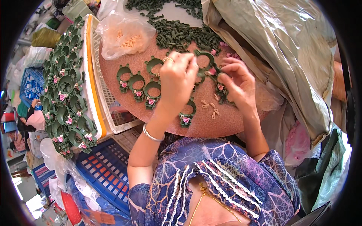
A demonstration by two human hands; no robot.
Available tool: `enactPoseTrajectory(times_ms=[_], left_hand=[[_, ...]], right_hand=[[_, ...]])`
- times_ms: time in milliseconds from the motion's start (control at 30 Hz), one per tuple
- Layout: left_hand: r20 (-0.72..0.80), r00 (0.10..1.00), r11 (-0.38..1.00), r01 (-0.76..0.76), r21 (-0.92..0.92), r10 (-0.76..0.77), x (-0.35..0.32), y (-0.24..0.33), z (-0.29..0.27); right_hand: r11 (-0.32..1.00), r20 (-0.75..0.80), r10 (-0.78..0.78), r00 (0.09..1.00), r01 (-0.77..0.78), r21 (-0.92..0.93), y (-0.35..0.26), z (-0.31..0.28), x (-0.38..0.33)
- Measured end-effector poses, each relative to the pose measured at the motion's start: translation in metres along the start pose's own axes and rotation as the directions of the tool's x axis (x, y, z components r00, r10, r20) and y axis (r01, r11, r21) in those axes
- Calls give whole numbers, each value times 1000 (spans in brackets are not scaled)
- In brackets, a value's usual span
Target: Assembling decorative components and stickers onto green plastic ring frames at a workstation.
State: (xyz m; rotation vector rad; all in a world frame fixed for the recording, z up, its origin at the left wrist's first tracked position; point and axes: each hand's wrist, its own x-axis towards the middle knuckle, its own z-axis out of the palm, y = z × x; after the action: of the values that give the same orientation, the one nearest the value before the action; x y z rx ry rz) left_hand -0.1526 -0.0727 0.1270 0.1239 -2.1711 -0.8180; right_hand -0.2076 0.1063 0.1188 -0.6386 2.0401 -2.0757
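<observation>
Between my hands is a dark green plastic figure with a round hole [204,60] and a pink part. My right hand [241,81] pinches its lower end between thumb and fingers. My left hand [177,77] is closed, its fingertips against the figure's left edge; what they pinch is hidden. Similar green figures [136,83] with pink striped pieces lie left of my left hand and below it [186,115]. Small cream-coloured pieces [213,109] lie on the round table [211,127] below my right hand.
A clear bag of cream pieces [126,35] and heaped small green parts [184,35] sit at the far side. Many finished-looking green figures [64,98] fill a tray at left, beside a white crate [98,83]. A blue basket [107,169] stands lower left; a large grey sack [275,45] borders the right.
</observation>
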Motion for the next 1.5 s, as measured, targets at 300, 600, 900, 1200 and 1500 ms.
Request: enactPoseTrajectory(times_ms=[300, 600, 900, 1200, 1500], left_hand=[[258, 962, 996, 77, 44, -86, 43, -81, 56], [385, 900, 964, 114, 242, -203, 55, -99, 106], [317, 934, 963, 87, 254, -167, 45, -84, 86], [146, 981, 989, 136, -49, -128, 4, -49, 35], [155, 951, 957, 281, -69, -268, -35, -27, -10]], right_hand=[[462, 200, -744, 637, 275, 843, -93, -4, -34], [100, 92, -960, 263, 19, 995, -139, 12, -16], [118, 102, -969, 225, 60, 991, -138, 4, -20], [184, 184, -974, 132, -12, 983, -124, -11, -21], [711, 174, -262, 949, 312, -630, -46, -37, -14]])
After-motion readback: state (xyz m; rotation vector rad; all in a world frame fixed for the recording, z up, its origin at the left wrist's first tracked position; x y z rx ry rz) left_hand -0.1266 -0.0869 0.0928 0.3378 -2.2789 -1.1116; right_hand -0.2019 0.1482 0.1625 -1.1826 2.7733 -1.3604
